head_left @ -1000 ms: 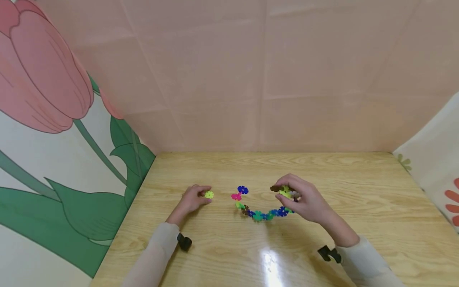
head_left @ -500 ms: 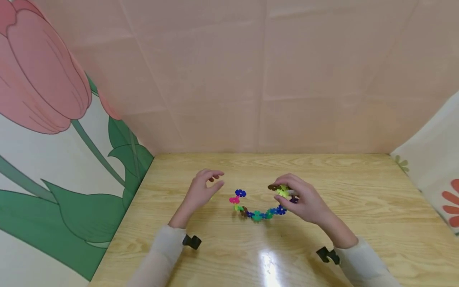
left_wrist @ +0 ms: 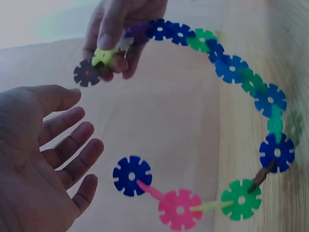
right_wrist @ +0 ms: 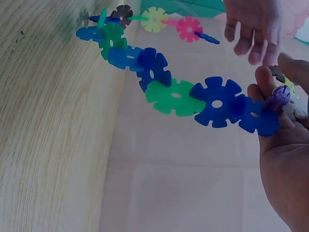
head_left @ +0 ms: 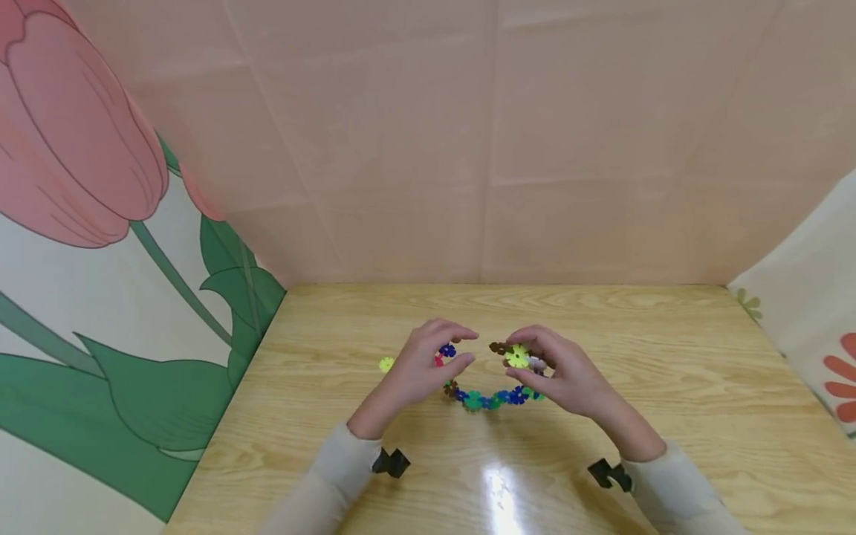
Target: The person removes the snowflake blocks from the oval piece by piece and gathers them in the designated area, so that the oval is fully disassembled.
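My right hand pinches a chain of interlocking plastic snowflake discs near one end, at a yellow disc. A dark brown disc sticks out past the fingertips. From there the chain curves in a wide loop through blue and green discs to a pink disc and a dark blue disc at its other end. With fingers spread and nothing between them, my left hand faces the brown disc, a short gap away, and hides part of the chain's left side in the head view.
A loose yellow disc lies on the wooden table, left of my left hand. Behind the table hangs a pinkish cloth. A tulip-patterned panel borders the left, a flowered cloth the right.
My left hand has let go of the loose yellow disc and moved right, towards the right hand. The right hand has shifted slightly left, still gripping the chain.
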